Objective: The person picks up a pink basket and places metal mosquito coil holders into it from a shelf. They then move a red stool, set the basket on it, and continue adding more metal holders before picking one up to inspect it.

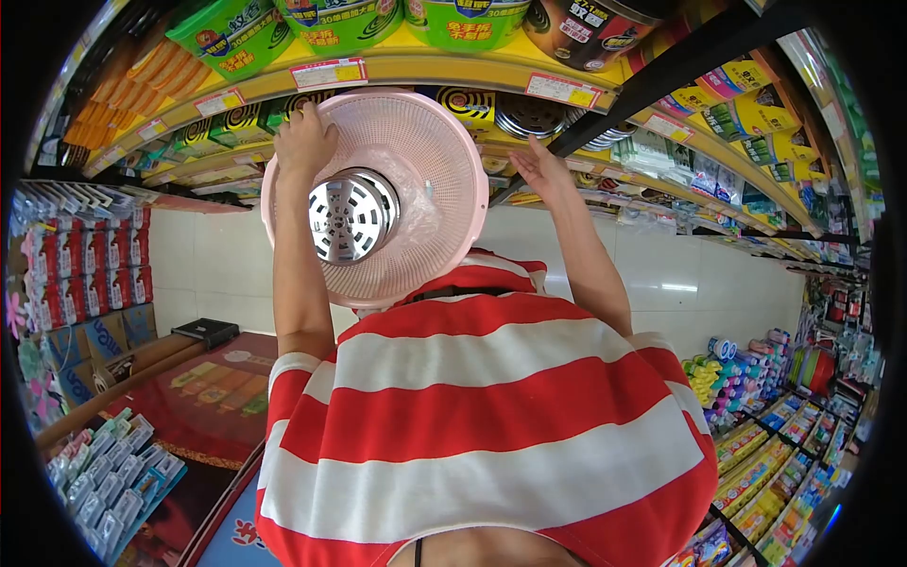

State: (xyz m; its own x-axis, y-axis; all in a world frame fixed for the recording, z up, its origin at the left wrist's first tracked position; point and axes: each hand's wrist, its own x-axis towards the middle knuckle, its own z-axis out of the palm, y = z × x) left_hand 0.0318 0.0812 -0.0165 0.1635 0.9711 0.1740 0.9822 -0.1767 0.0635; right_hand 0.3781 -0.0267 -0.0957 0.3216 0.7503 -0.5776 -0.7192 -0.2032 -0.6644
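A pink perforated plastic basket (444,156) is tilted up in front of my chest. At its upper left rim, my left hand (304,144) is closed on the edge. Inside the basket lie a round silver metal tin with a slotted lid (345,219) and some crumpled clear plastic (411,203). My right hand (545,174) is raised to the right of the basket, apart from it, with its fingers spread and nothing visible in them. It is close to the shelf edge, just below round metal tins (529,115) on the lower shelf.
Green tubs (468,24) and a dark tub (590,33) stand on the yellow shelf (425,68). A black post (642,80) crosses the shelf front near my right hand. Red packs (90,260) are stacked at left; bottles and packets fill racks (775,444) at lower right.
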